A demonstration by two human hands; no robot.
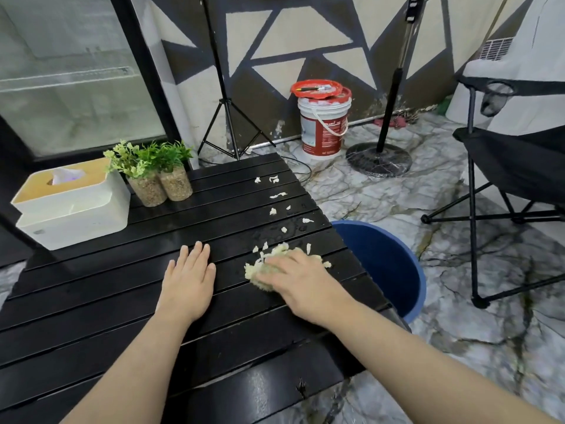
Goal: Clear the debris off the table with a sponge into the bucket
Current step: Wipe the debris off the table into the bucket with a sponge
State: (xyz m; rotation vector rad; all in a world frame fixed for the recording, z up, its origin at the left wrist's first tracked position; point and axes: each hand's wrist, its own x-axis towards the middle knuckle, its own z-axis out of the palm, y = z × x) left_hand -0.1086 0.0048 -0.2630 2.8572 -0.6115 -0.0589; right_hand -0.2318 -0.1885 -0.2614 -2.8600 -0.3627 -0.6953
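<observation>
1. A black slatted counter (pixel 91 301) stands on a marble-patterned floor, with a tissue box (pixel 70 206) and two small potted plants (pixel 159 175) at its far left.
2. The left hand (pixel 189 280) lies flat on the slats, its grip released and holding nothing.
3. The right hand (pixel 301 280) presses its grip onto the yellow sponge (pixel 263 270), gathering white scraps (pixel 276 195).
4. The blue bucket (pixel 394 270) waits beside the counter's right edge.
5. Sweeping is underway; next, probably push the pile rightward over the edge, then collect the farther scraps.
</observation>
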